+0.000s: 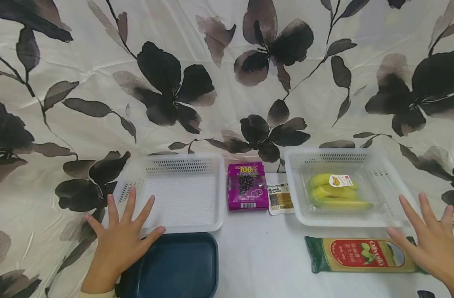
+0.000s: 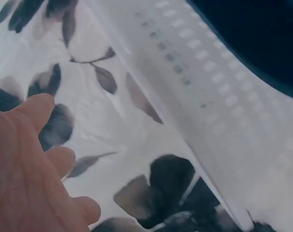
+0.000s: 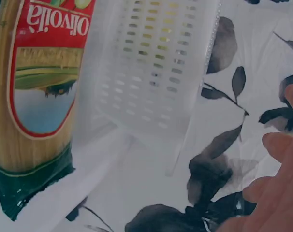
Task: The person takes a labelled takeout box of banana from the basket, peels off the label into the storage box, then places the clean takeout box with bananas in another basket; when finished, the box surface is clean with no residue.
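My left hand (image 1: 118, 240) is spread, fingers straight and holding nothing, over the left edge of a white perforated basket (image 1: 186, 194) and the corner of a dark blue tray (image 1: 178, 265). On the other side, my right hand (image 1: 431, 240) is likewise spread, its thumb overlapping the end of a spaghetti pack (image 1: 364, 254) in the head view. Behind that pack stands a second white basket (image 1: 301, 211), with a clear box of bananas (image 1: 335, 191) in it. In the right wrist view the spaghetti pack (image 3: 45, 96) lies beside this basket's slotted wall (image 3: 151, 63).
Between the two baskets lie a purple packet with grapes pictured on it (image 1: 247, 186) and a small white and brown pouch (image 1: 280, 198). A floral cloth (image 1: 219, 103) covers the back and both sides. White table surface (image 1: 264, 252) separates the tray from the spaghetti.
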Available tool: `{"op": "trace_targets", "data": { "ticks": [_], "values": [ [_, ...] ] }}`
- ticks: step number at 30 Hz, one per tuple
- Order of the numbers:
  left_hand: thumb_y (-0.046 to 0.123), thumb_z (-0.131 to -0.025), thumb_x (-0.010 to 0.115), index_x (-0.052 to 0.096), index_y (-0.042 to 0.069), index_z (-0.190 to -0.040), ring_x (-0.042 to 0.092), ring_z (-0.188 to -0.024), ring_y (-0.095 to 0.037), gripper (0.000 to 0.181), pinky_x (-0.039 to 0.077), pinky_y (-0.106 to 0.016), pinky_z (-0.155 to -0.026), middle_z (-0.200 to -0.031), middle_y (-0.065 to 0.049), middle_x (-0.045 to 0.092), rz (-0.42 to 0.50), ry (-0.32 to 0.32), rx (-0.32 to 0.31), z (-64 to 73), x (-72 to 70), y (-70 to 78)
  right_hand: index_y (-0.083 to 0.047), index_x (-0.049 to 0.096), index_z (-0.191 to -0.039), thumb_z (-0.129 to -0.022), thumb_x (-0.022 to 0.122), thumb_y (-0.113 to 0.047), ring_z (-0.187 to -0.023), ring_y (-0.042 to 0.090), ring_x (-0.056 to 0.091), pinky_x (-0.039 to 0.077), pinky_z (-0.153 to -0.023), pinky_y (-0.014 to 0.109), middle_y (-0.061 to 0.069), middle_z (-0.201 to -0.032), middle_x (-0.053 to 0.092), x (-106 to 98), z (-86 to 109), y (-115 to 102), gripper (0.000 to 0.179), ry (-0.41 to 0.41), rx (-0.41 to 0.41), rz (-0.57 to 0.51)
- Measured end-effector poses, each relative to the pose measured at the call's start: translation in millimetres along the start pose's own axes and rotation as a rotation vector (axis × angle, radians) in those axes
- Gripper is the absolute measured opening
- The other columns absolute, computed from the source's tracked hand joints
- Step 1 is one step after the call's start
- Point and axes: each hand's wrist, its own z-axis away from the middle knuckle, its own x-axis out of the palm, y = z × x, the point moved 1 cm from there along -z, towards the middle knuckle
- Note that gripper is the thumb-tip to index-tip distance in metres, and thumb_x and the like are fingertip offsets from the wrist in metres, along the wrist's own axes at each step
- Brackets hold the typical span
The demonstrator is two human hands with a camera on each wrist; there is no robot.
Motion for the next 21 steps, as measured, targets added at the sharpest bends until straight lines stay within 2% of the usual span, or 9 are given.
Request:
{"op": "trace_targets", "data": {
  "ticks": [3,6,10,12,13,15,17,21],
  "values": [
    [0.075,-0.090,0.054,0.030,0.032,-0.161,-0.015,-0.152,-0.055,0.087,-0.022,-0.088,-0.097,-0.173,-0.013,0.005,0.040,0.007,0.022,-5.4,-4.4,15.2,-0.015,-0.002,-0.164,-0.096,0.054,-0.065,-0.136,0.075,-0.018,-0.008,-0.098,0.091,0.036,-0.162,-0.010,0,-7.9,-1,0.101,0.010,-0.031,-0.016],
    [0.069,-0.092,0.056,0.040,0.024,-0.158,0.002,-0.154,-0.056,0.082,-0.010,-0.090,-0.103,-0.171,-0.015,0.017,0.126,0.018,0.046,-13.4,-8.3,40.0,-0.008,0.001,-0.164,-0.099,0.056,-0.055,-0.139,0.074,-0.008,-0.007,-0.109,0.084,0.042,-0.160,-0.002,1,-19.2,-2,0.096,0.026,-0.067,-0.078],
    [0.054,-0.095,0.065,0.053,0.016,-0.150,0.033,-0.150,-0.049,0.069,0.017,-0.084,-0.111,-0.162,-0.016,0.039,0.270,0.116,0.111,-25.2,-8.4,84.4,-0.003,0.001,-0.163,-0.103,0.052,-0.047,-0.142,0.070,0.003,0.003,-0.111,0.083,0.043,-0.160,0.003,0,-39.7,-1,0.090,0.006,-0.048,-0.157],
    [0.047,-0.096,0.067,0.057,0.013,-0.147,0.044,-0.144,-0.044,0.062,0.032,-0.075,-0.112,-0.157,-0.016,0.047,0.351,0.162,0.150,-30.9,-6.6,109.0,-0.001,-0.002,-0.162,-0.105,0.048,-0.047,-0.142,0.070,0.008,0.012,-0.107,0.085,0.042,-0.160,0.004,0,-50.3,0,0.088,-0.020,-0.016,-0.184],
    [0.045,-0.097,0.066,0.057,0.012,-0.146,0.047,-0.143,-0.040,0.060,0.037,-0.070,-0.112,-0.156,-0.015,0.050,0.391,0.162,0.161,-33.9,-5.2,121.5,-0.001,-0.003,-0.162,-0.106,0.046,-0.048,-0.141,0.071,0.011,0.017,-0.104,0.086,0.042,-0.160,0.004,0,-55.4,1,0.088,-0.035,0.001,-0.193],
    [0.045,-0.100,0.063,0.057,0.012,-0.146,0.051,-0.141,-0.036,0.057,0.043,-0.061,-0.112,-0.155,-0.013,0.051,0.483,0.130,0.174,-40.0,-2.2,146.7,0.001,-0.004,-0.161,-0.106,0.043,-0.049,-0.140,0.069,0.015,0.021,-0.103,0.085,0.043,-0.159,0.006,-1,-65.0,3,0.088,-0.072,0.021,-0.212],
    [0.046,-0.102,0.059,0.056,0.013,-0.147,0.050,-0.143,-0.031,0.056,0.045,-0.053,-0.113,-0.156,-0.010,0.050,0.581,0.060,0.170,-44.9,1.2,170.7,0.002,-0.004,-0.160,-0.107,0.042,-0.050,-0.137,0.071,0.019,0.024,-0.102,0.084,0.045,-0.157,0.009,-1,-73.4,3,0.088,-0.110,0.034,-0.222],
    [0.051,-0.104,0.052,0.053,0.014,-0.150,0.046,-0.147,-0.029,0.058,0.042,-0.051,-0.116,-0.158,-0.008,0.048,0.716,-0.062,0.175,-52.5,6.4,208.7,0.004,-0.004,-0.160,-0.105,0.041,-0.055,-0.132,0.073,0.025,0.028,-0.099,0.085,0.049,-0.152,0.015,-1,-86.2,0,0.092,-0.190,0.039,-0.213]
  ]
}}
